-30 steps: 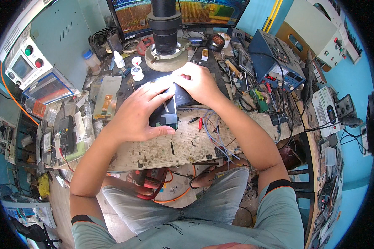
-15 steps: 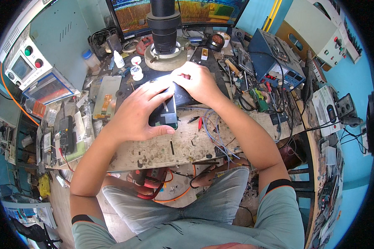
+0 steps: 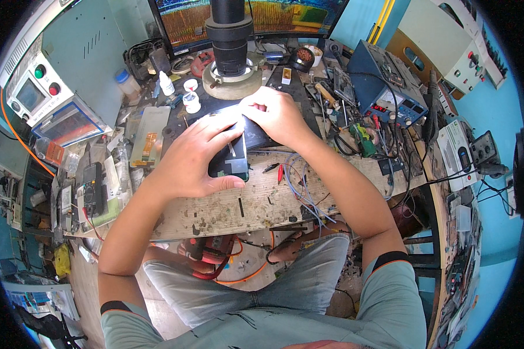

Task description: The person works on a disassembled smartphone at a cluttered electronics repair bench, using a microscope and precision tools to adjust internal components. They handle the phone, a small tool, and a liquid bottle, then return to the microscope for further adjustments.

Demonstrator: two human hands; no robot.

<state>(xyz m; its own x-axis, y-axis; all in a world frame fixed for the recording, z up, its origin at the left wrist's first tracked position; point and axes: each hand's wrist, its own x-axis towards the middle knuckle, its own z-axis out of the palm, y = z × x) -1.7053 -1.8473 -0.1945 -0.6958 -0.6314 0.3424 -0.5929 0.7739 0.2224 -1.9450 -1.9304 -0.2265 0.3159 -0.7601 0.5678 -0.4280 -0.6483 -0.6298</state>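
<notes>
Under the microscope [image 3: 230,52], a dark, flat, phone-like panel [image 3: 237,167] lies on a black mat [image 3: 261,135], a silvery patch at its near end. My left hand [image 3: 195,152] grips this panel, its fingers laid over the far part and its thumb by the near edge. My right hand [image 3: 278,115] is closed in a pinch at the panel's far end, close to the left fingertips. Bright light washes out that spot, so whatever is between the right fingers cannot be made out.
Beyond the microscope stands a monitor [image 3: 285,20]. A white dropper bottle [image 3: 166,84] and a small white jar [image 3: 191,103] are left of its base. At right, a blue power supply [image 3: 384,87] sits among tools; thin wires [image 3: 303,186] trail over the near table edge.
</notes>
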